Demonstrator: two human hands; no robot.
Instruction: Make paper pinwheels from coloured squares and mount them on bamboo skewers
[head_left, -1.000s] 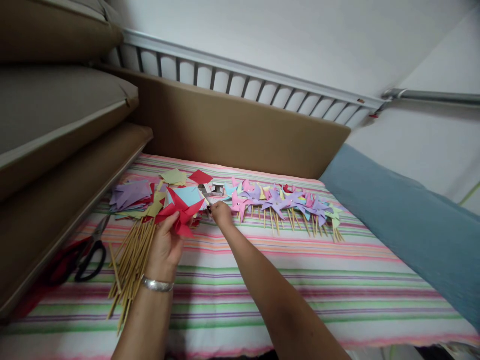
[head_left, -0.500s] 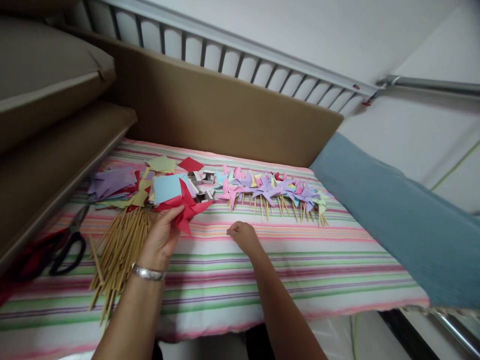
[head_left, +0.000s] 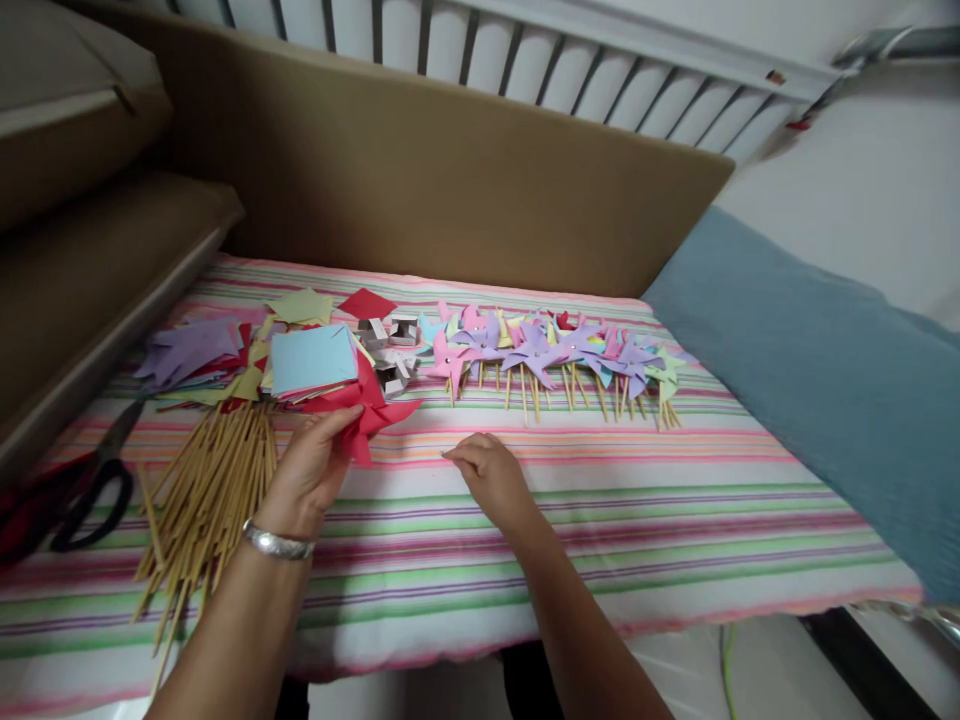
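My left hand (head_left: 309,470) grips a folded red paper pinwheel (head_left: 367,410) just above the striped cloth (head_left: 600,520). A silver bracelet sits on that wrist. My right hand (head_left: 491,475) hovers a little right of the pinwheel, fingers pinched together on something too small to name, perhaps a pin. Beside my left hand lies a pile of bamboo sticks (head_left: 202,490). Behind it are stacked paper squares, blue on top (head_left: 311,358), and small open boxes (head_left: 394,350).
A row of finished pastel pinwheels on sticks (head_left: 555,355) lies across the back of the cloth. Black-handled scissors (head_left: 90,480) lie at the left. Brown cushions (head_left: 97,270) and a brown board (head_left: 450,190) border the left and rear; a blue cloth (head_left: 810,370) lies to the right.
My right hand pulled back from the small boxes toward me, fingers still pinched. The left hand kept the red pinwheel. The view tilted down and shifted.
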